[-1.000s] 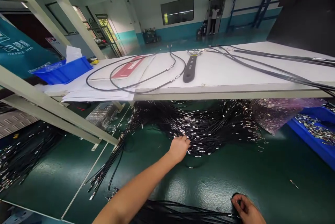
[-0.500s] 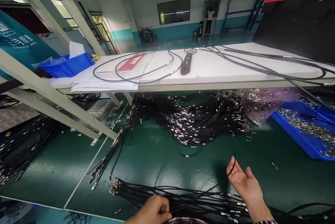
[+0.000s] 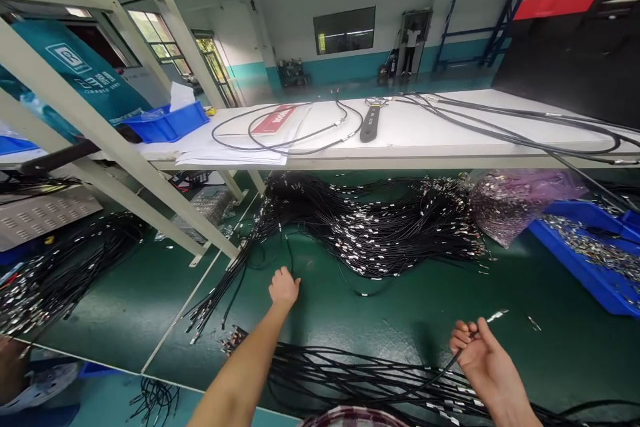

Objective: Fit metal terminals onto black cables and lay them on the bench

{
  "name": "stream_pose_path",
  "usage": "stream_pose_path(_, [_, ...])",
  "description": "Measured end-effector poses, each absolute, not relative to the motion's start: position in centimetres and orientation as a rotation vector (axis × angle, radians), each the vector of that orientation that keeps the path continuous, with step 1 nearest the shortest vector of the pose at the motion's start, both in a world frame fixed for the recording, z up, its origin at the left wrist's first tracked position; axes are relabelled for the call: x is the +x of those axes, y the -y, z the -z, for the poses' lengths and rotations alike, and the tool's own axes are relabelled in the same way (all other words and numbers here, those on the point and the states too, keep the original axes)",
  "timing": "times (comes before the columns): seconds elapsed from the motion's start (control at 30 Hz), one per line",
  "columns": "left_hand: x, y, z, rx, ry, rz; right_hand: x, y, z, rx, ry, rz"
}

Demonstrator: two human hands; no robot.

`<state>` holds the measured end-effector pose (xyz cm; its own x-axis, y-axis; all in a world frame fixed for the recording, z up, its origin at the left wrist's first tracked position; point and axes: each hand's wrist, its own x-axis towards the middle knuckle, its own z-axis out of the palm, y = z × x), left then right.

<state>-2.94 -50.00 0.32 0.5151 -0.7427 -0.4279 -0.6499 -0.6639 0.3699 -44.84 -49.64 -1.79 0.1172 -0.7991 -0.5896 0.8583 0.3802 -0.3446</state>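
Note:
My right hand (image 3: 477, 350) has its fingers closed round a black cable (image 3: 453, 364), close to a silvery metal end (image 3: 497, 315) that sticks out past the fingertips. The cable runs down toward a bundle of black cables (image 3: 345, 367) along the front of the green table. Farther forward, my left hand (image 3: 284, 287) is closed, back of the hand up, with a thin black cable length (image 3: 290, 250) rising from it. Its fingertips are mostly hidden. Behind it lies a large heap of black cables (image 3: 370, 234) with pale metal sleeves.
A white shelf (image 3: 320, 164) spans the back, carrying an adjustable wrench (image 3: 370, 122), cable loops and a blue bin (image 3: 173, 122). At right stand a blue tray (image 3: 565, 247) of metal parts and a pink plastic bag (image 3: 505, 204). A slanted frame post (image 3: 135, 180) rises at left.
My left hand has moved forward from the front bundle toward the cable heap. My right hand, open under the cable before, has closed near its metal end.

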Motion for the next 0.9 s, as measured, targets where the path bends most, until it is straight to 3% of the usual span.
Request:
stream_pose_path(0.23, [-5.2,46.8,-0.9,2.368,1.12,0.852,-45.4,48.0,-1.9,-0.122,-0.847,1.259])
stream_pose_path(0.5, [-10.6,37.4,-10.6,1.749,1.454,1.127,-38.9,47.4,-9.9,-0.626,-0.785,1.068])
stream_pose_path(0.63, [-12.6,36.7,-11.6,1.653,1.594,1.233,-35.9,49.2,-14.1,-0.823,-0.652,1.07])
stream_pose_path(0.9, [-13.1,36.7,-11.2,1.65,1.771,1.383,-35.7,49.3,-13.0,-0.87,-0.955,1.179])
